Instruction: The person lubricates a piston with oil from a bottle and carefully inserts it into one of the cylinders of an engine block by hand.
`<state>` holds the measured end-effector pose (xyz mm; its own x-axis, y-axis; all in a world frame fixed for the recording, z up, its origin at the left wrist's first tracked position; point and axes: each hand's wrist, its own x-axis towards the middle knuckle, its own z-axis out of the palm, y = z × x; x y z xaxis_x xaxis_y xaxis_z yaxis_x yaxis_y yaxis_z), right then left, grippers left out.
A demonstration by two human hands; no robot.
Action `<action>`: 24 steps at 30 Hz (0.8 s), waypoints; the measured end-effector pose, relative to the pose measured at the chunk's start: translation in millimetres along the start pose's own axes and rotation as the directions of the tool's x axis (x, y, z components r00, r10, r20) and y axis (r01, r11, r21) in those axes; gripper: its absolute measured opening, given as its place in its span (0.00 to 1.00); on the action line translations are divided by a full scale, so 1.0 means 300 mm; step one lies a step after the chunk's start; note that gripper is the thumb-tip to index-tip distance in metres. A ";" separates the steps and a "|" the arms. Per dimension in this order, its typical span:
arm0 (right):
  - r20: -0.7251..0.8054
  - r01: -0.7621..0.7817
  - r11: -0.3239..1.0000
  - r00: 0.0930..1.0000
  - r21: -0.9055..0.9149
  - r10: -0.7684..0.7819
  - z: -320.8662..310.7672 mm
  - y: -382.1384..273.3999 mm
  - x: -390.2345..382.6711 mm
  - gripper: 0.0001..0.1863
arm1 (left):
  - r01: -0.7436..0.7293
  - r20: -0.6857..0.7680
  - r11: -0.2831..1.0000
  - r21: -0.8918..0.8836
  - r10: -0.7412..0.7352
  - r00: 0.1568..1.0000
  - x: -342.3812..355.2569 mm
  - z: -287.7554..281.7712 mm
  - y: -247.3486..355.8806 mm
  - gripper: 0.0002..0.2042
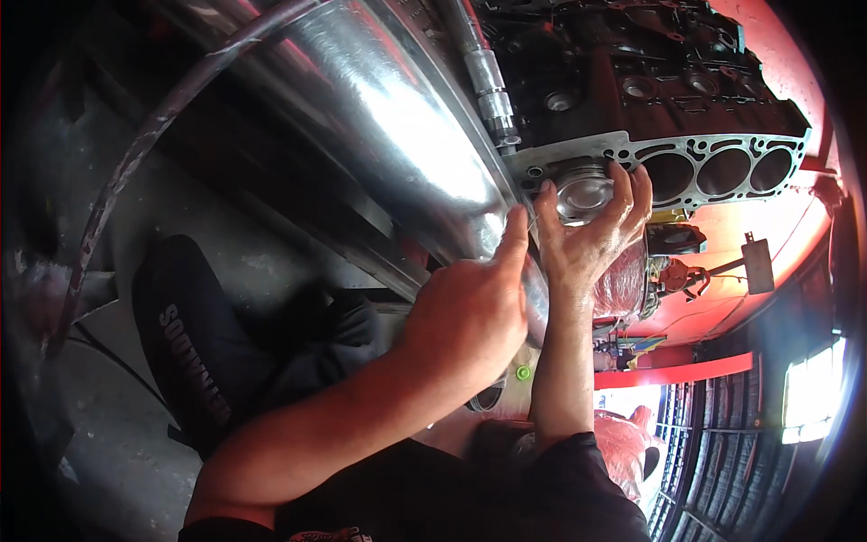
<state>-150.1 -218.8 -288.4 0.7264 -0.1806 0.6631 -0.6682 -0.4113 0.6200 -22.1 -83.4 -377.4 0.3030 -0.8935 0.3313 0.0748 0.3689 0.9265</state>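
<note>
A silver piston (pixel 585 197) sits at the near end of the engine block's face, its crown toward me and ring grooves along its upper edge. My right hand (pixel 596 230) grips it, thumb on the left side and fingers on the right. Just left of it, my left hand (pixel 474 307) has its index finger stretched toward the piston's edge. Its other fingers are curled under, and anything inside them is hidden. The dark engine block (pixel 623 86) has a bare metal deck face (pixel 623 146) with several round bores right of the piston.
A large shiny metal cylinder (pixel 397 108) slants down beside my left hand. A socket tool (pixel 490 90) stands between it and the block. A dark hose (pixel 135 158) curves at the left. Red plastic wrapping (pixel 621 280) lies beneath the block, and a green cap (pixel 523 372) is below.
</note>
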 end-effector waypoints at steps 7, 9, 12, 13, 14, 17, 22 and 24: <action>-0.045 0.017 0.998 0.999 0.054 -0.015 0.038 0.021 -0.019 0.47 | -0.009 0.006 0.999 -0.036 0.009 1.000 0.057 0.036 0.002 0.30; -0.048 0.036 0.997 0.998 0.062 -0.034 0.043 0.047 -0.034 0.48 | -0.001 0.023 1.000 -0.021 0.002 1.000 0.074 0.047 0.000 0.30; -0.086 0.060 0.990 0.995 0.125 -0.049 0.059 0.060 -0.043 0.52 | -0.013 0.008 0.999 -0.051 0.014 1.000 0.106 0.072 0.008 0.27; -0.118 0.066 0.982 0.992 0.175 -0.046 0.063 0.063 -0.046 0.54 | -0.011 -0.021 0.998 -0.061 0.009 1.000 0.120 0.082 0.009 0.25; -0.120 0.058 0.983 0.992 0.173 -0.037 0.059 0.069 -0.052 0.54 | -0.009 -0.049 0.997 -0.070 0.006 0.999 0.129 0.090 0.009 0.24; -0.107 0.069 0.958 0.993 0.280 -0.040 0.043 0.079 -0.082 0.59 | 0.011 -0.089 0.998 -0.063 -0.017 0.996 0.147 0.104 0.003 0.22; -0.173 -0.258 0.793 0.895 0.552 0.412 0.103 0.115 -0.188 0.56 | 0.029 -0.039 0.999 0.024 -0.028 0.999 0.160 0.109 0.019 0.24; 0.042 -0.457 0.451 0.737 0.767 0.675 0.103 0.128 -0.212 0.58 | -0.018 -0.047 0.997 0.069 0.022 0.999 0.156 0.129 0.011 0.25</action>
<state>-217.2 -250.7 -319.7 0.0907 -0.4482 0.8893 -0.5098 -0.7880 -0.3451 -44.4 -134.1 -351.9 0.3491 -0.8723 0.3425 0.0030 0.3666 0.9304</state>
